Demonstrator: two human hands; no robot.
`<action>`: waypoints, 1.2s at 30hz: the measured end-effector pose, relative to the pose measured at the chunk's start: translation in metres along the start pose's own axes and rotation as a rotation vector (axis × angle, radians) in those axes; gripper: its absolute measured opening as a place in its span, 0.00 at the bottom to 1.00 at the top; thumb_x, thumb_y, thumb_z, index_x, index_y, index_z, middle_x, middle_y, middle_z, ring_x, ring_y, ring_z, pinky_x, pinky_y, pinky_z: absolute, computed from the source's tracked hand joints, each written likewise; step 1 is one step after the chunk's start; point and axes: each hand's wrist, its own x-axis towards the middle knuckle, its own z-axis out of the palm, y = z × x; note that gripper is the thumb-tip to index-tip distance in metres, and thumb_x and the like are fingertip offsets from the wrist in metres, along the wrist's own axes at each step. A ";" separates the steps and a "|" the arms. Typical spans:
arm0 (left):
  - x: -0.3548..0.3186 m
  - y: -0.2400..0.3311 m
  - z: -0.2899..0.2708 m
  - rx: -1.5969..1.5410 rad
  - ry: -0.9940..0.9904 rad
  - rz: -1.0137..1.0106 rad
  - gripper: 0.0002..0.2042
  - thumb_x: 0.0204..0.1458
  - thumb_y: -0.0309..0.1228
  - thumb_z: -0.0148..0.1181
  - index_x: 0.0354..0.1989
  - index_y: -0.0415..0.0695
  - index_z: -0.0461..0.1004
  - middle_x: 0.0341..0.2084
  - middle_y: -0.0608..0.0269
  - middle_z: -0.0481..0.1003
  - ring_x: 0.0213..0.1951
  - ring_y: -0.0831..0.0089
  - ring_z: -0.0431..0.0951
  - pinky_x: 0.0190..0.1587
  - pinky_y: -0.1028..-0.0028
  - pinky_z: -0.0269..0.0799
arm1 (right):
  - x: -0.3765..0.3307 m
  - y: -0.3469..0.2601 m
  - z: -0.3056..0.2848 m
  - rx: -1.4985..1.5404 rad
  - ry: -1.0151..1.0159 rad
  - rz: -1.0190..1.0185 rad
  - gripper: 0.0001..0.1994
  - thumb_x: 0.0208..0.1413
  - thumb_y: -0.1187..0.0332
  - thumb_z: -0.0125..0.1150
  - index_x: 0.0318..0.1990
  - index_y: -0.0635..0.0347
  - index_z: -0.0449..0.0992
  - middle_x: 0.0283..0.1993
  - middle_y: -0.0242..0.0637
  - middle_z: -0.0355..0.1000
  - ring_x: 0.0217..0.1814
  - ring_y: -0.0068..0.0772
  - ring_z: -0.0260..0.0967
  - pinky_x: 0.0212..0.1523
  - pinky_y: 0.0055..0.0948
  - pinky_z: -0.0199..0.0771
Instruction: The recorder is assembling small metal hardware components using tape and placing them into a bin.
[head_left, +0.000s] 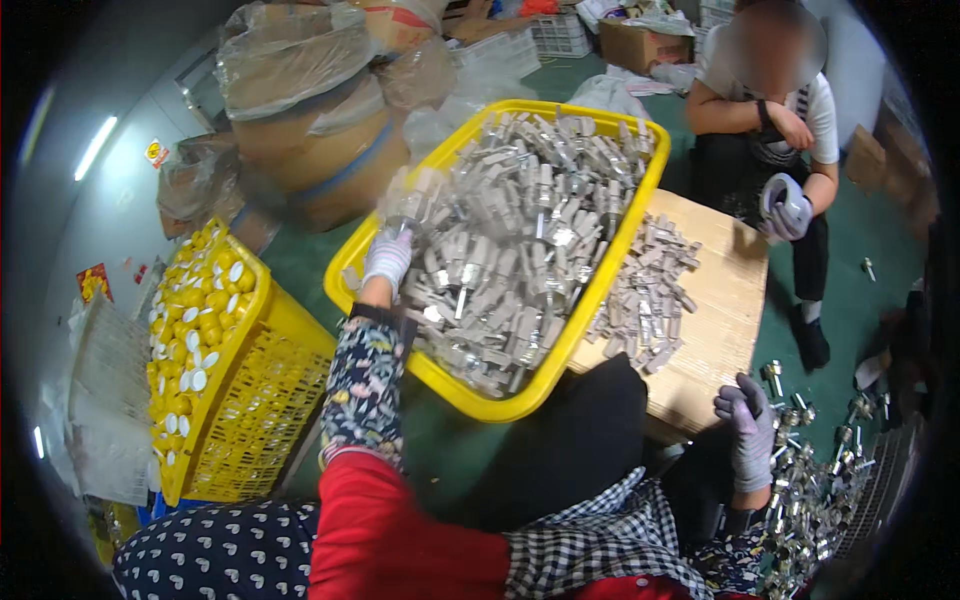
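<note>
My left hand (388, 262), in a white glove, is at the left side of a large yellow tub (520, 405). A blurred cluster of clear pieces with grey tabs (418, 205) rises over the rim at its fingers, which seem closed on it. More of these grey-tabbed clear and metallic pieces (530, 240) fill the tub in a heap. My right hand (746, 430), also gloved, is held up at the lower right, near the cardboard's front corner. Its fingers are loosely bent and apart, with nothing visible in them.
Grey pieces (650, 290) lie on a cardboard sheet (725, 270). A yellow basket (250, 400) of yellow-and-white caps stands left. Metal fittings (815, 490) cover the floor at right. Another person (770, 110) sits at the far right, holding a whitish ring-shaped roll. Wrapped drums (310, 150) stand behind.
</note>
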 end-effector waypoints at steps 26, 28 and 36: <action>-0.197 0.331 0.062 -0.844 -0.868 0.492 0.23 0.54 0.43 0.51 0.50 0.37 0.65 0.40 0.56 0.70 0.32 0.75 0.72 0.31 0.79 0.69 | -0.048 -0.005 -0.057 -0.112 0.162 -0.074 0.22 0.48 0.66 0.58 0.48 0.74 0.67 0.36 0.34 0.71 0.38 0.20 0.67 0.42 0.21 0.69; -0.202 0.366 0.099 -0.838 -0.970 0.546 0.25 0.54 0.49 0.48 0.48 0.38 0.68 0.35 0.57 0.72 0.28 0.80 0.71 0.25 0.83 0.66 | -0.054 -0.010 -0.057 -0.118 0.181 -0.091 0.21 0.48 0.65 0.58 0.47 0.72 0.68 0.37 0.36 0.72 0.38 0.21 0.68 0.42 0.21 0.70; -0.208 0.462 0.214 -0.839 -1.020 0.435 0.42 0.48 0.67 0.32 0.59 0.41 0.58 0.54 0.49 0.64 0.55 0.58 0.64 0.53 0.61 0.60 | -0.064 0.007 -0.081 -0.101 0.333 -0.135 0.19 0.49 0.64 0.58 0.45 0.70 0.69 0.35 0.39 0.74 0.36 0.24 0.70 0.40 0.24 0.71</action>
